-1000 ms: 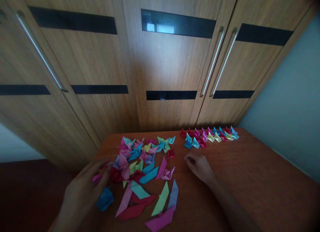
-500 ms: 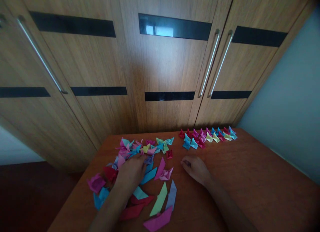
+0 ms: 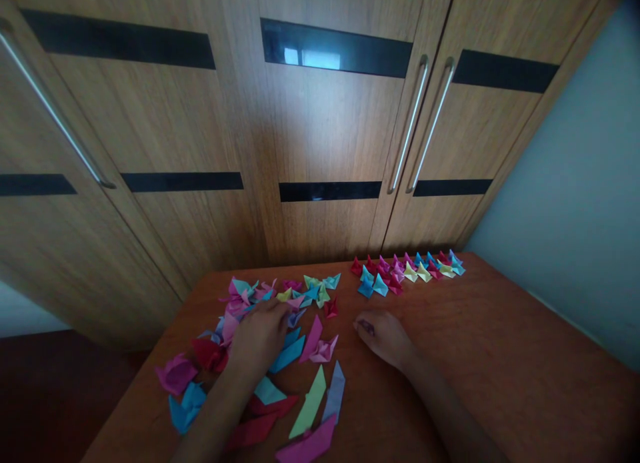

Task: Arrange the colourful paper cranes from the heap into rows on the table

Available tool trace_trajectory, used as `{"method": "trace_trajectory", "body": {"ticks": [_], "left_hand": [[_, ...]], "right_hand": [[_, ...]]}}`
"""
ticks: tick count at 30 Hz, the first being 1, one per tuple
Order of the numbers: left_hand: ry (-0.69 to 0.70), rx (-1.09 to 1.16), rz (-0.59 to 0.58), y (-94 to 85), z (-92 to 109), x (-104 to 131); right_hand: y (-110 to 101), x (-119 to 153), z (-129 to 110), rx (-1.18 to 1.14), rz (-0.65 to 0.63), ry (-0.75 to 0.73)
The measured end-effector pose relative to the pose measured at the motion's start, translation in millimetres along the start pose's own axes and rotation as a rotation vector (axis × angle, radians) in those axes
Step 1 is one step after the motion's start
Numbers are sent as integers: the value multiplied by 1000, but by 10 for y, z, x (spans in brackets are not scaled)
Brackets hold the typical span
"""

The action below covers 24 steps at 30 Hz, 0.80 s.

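Note:
Folded paper pieces in many colours lie in a loose heap on the left of the table. Over this heap is my left hand, its fingers bent down among pink and blue pieces and a purple piece; the fingertips are hidden, so any hold cannot be made out. My right hand rests on the tabletop right of the heap, fingers curled in, with something I cannot make out at the fingers. A red piece and a pink piece lie between the hands.
Small pointed paper pieces stand in rows at the back of the wooden table, among them a blue one. Flat strips, one light green, lie near the front. Behind rises a wooden cabinet with metal handles; a wall is right.
The view has shifted slightly, so the table's contents appear a little further left. Both hands stay in nearly the same places relative to the paper pieces.

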<state>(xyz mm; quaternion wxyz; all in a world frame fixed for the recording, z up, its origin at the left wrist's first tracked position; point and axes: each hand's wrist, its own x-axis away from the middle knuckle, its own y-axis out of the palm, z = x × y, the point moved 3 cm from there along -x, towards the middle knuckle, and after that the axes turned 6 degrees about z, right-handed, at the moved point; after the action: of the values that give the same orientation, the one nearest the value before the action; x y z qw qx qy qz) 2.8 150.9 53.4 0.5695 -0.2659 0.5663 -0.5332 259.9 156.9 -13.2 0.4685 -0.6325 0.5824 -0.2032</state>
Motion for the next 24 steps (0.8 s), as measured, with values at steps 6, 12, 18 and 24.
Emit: {"method": "trace_trajectory", "body": {"ticks": [6, 12, 18, 24], "left_hand": [[32, 505, 130, -55, 158, -93], [67, 656, 75, 178, 462, -86], [75, 696, 58, 245, 512, -7], [32, 712, 109, 248, 443, 38]], "right_hand": [[-74, -9, -96, -216, 58, 3], [-160, 1, -168, -516, 122, 28], [-187, 21, -266, -488, 108, -27], [-254, 44, -376, -415, 181, -75]]}}
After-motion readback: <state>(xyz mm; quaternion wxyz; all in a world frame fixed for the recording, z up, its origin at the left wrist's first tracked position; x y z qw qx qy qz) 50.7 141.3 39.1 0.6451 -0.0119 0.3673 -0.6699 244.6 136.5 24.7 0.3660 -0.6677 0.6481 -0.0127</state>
